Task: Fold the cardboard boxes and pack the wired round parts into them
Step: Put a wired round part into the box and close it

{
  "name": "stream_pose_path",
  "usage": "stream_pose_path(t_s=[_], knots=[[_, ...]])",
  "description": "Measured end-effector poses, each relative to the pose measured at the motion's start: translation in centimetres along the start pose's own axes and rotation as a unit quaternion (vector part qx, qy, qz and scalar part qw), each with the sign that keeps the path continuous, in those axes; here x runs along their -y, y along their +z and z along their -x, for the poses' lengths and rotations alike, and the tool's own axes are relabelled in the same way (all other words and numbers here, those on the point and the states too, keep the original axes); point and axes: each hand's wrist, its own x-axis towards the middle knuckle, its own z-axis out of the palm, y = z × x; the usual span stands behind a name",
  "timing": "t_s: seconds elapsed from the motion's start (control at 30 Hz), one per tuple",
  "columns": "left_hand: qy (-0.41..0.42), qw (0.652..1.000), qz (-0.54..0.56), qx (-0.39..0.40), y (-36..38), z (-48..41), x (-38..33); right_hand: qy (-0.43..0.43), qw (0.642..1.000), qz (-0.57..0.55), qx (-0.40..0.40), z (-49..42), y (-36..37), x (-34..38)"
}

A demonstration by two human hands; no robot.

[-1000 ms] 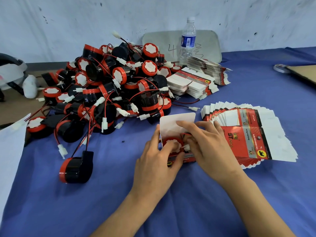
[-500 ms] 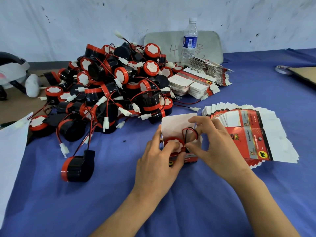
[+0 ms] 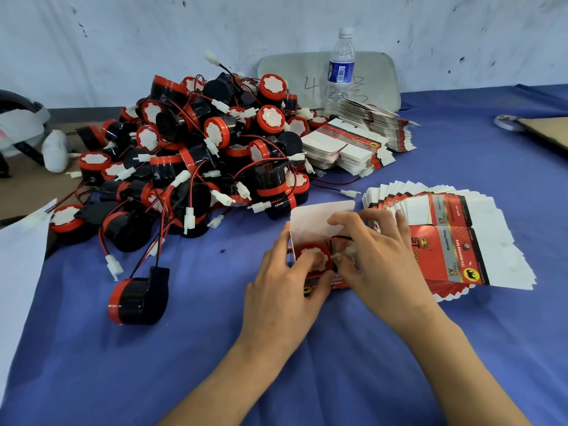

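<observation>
A small red-and-white cardboard box [image 3: 319,218] stands on the blue cloth with its white lid flap up. A round black-and-red part [image 3: 312,256] sits inside it, white face up. My left hand [image 3: 284,287] grips the box from the left, thumb on the part. My right hand [image 3: 376,256] pinches the part's red-black wire and white plug [image 3: 339,256] at the box opening. A big pile of wired round parts [image 3: 196,155] lies to the left. Fanned flat boxes [image 3: 445,238] lie to the right.
One loose part [image 3: 138,295] lies at front left. More flat box stacks [image 3: 353,146] and a water bottle [image 3: 339,72] stand behind, before a grey board [image 3: 378,78]. White paper [image 3: 18,256] is at the left edge, tape and cardboard [image 3: 544,130] at far right.
My right hand has lifted the wire loop off the part and drawn it down toward the box opening; my left hand keeps holding the box and part.
</observation>
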Motion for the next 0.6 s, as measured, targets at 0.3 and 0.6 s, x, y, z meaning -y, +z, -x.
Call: stream_pose_path(t_s=[0.3,0.6], knots=[[-0.005,1.000,0.009,-0.009,0.2,-0.1,-0.2,0.045,0.993,0.079,-0.071,-0.1,1.1,1.2],[-0.002,1.000,0.006,-0.024,0.3,0.0,-0.2,0.070,0.985,0.128,-0.095,-0.3,1.2,0.8]])
